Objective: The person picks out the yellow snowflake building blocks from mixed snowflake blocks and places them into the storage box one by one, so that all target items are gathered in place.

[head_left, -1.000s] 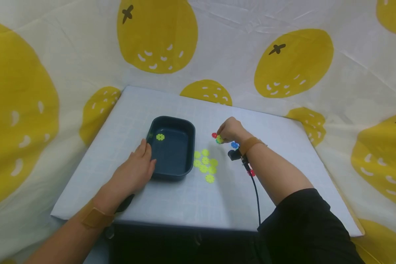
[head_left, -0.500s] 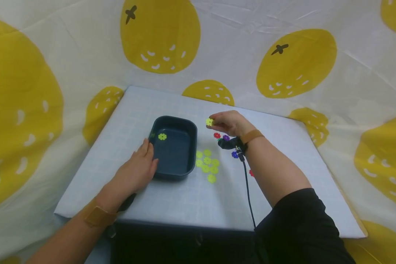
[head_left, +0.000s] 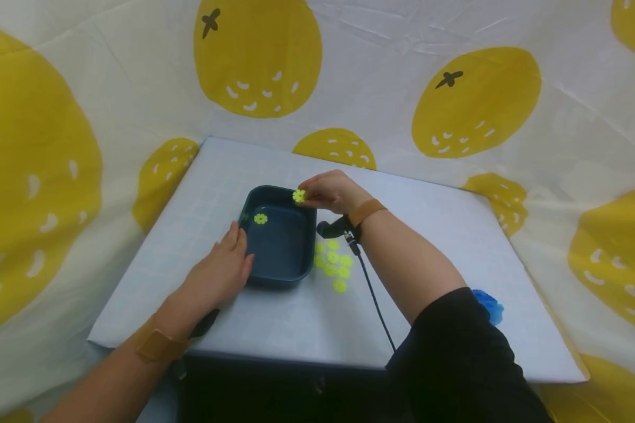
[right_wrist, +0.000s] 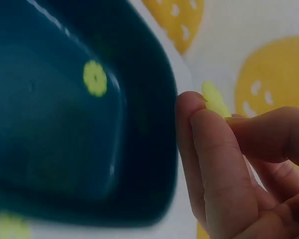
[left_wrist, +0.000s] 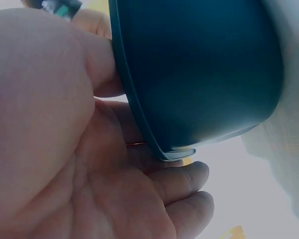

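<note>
In the head view a dark blue-green rectangular tray stands on the table. My left hand rests against its left rim, fingers fairly straight; the left wrist view has thumb and fingers along the rim, some tips hidden behind it. My right hand is at the tray's far right corner, pinching a yellow flower-shaped disc between thumb and fingertips. Inside the tray lies another yellow flower-shaped disc. To the right of the tray, several yellow discs lie loosely together.
The table has a white cloth. A blue item, its shape unclear, shows beside the right sleeve. A black cable runs from the right wrist camera toward the front edge. A fruit-patterned cloth hangs behind.
My right hand lifted the yellow disc away from the red, blue and purple discs and moved left to the tray. Those discs are now hidden behind the arm. My left hand stayed at the rim.
</note>
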Demonstrator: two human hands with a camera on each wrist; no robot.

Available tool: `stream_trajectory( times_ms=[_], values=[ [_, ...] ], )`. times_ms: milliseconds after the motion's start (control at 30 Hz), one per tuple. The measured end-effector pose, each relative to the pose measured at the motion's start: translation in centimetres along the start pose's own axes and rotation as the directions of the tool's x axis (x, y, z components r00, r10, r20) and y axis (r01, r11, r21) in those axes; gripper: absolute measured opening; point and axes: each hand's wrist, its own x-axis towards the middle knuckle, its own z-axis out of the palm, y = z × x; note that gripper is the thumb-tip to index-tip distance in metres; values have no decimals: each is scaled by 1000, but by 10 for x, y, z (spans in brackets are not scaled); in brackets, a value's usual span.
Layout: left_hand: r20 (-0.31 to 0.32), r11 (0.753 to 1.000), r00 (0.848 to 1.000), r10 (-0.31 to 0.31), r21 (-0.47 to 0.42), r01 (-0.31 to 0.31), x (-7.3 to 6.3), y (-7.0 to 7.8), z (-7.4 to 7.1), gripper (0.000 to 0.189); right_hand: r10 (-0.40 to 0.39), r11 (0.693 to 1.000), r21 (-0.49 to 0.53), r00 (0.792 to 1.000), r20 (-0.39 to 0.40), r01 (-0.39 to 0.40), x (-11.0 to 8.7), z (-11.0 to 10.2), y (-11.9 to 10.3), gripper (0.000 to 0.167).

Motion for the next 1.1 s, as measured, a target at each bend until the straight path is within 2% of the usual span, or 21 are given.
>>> stream_trajectory(
  times_ms=[200,300,433,567,933,1000,1100],
  values=[
    [55,999,997,-46,-5,47,5,2,1,67,-18,999,-38,997,71,21,11,55,4,35],
    [56,999,997,-49,-14,50,7,5,2,68,4,991,-130,995,95,9,15,70,12,28],
    [52,999,998,-48,-22,49,9,10,3,69,80,967,-247,994,78,-58,19,75,22,18],
    [35,999,999,-24,-23,25,8,15,3,67,129,959,-256,991,25,-119,22,77,31,18],
    [10,1000,1000,5,-19,-4,3,21,3,66,92,955,-279,994,-59,-105,26,86,48,16],
    [10,1000,1000,7,-16,-7,3,22,3,66,84,941,-322,993,-81,-106,28,88,49,13],
    [8,1000,1000,9,-14,-9,2,23,3,66,69,903,-416,993,-100,-104,30,91,49,10]
  ],
)
